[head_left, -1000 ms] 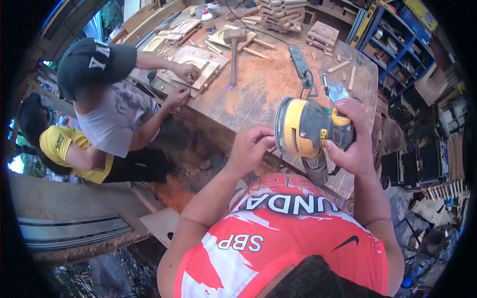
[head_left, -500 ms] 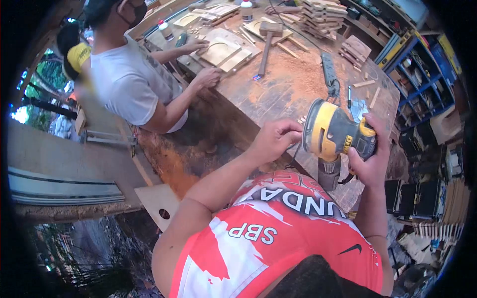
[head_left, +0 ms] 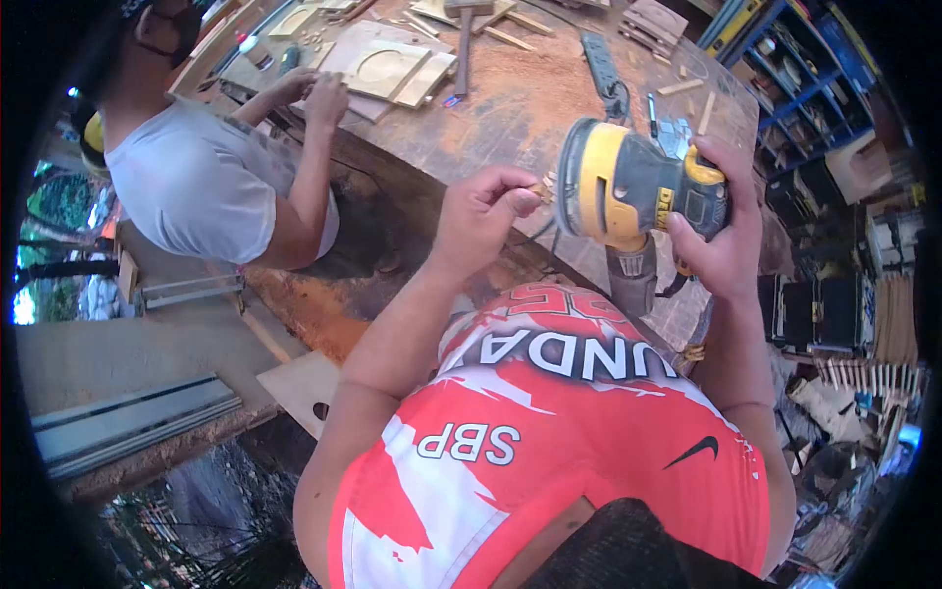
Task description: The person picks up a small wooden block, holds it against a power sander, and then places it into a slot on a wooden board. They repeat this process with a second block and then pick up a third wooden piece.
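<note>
My right hand is wrapped around the body of a yellow and black sander, holding it on its side over the bench edge with its round pad facing left. Close to that pad, my left hand is closed in a pinch. A small tan, ragged piece shows at its fingertips, touching or nearly touching the pad's edge; what it is I cannot make out. A dark dust canister hangs below the sander.
The workbench carries sawdust, a mallet, a power strip and wooden panels. At the left, a co-worker in a light shirt has both hands near the panels. Blue shelving stands at the right.
The view has shifted, so the bench sits higher in it. My left fingers have pulled slightly away from the pad, and the tan piece shows between them. The co-worker's hands have drawn together.
</note>
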Available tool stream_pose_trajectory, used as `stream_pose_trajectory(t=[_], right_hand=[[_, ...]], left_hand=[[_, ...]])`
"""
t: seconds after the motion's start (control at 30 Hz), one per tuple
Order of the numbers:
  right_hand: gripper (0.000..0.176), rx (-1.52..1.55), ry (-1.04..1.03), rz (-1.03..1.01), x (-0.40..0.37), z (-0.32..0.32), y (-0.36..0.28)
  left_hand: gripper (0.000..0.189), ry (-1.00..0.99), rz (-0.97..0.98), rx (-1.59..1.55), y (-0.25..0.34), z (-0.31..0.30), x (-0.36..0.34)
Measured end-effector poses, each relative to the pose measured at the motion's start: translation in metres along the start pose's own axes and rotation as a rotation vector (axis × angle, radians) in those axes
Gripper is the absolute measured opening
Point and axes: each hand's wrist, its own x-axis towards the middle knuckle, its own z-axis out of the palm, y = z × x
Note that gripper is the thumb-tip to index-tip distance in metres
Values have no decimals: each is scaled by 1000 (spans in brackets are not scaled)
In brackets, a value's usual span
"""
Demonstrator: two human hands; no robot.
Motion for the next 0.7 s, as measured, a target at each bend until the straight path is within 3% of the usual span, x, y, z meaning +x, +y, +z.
stream_pose_trajectory(t=[0.13, 0.7], right_hand=[[64, -27, -48, -76, 3, 1, -2], [65, -54, -30, -16, -2, -4, -7]], left_hand=[[12, -14, 25, -6, -1, 3, 4], [10, -20, 21, 5, 7, 4, -6]])
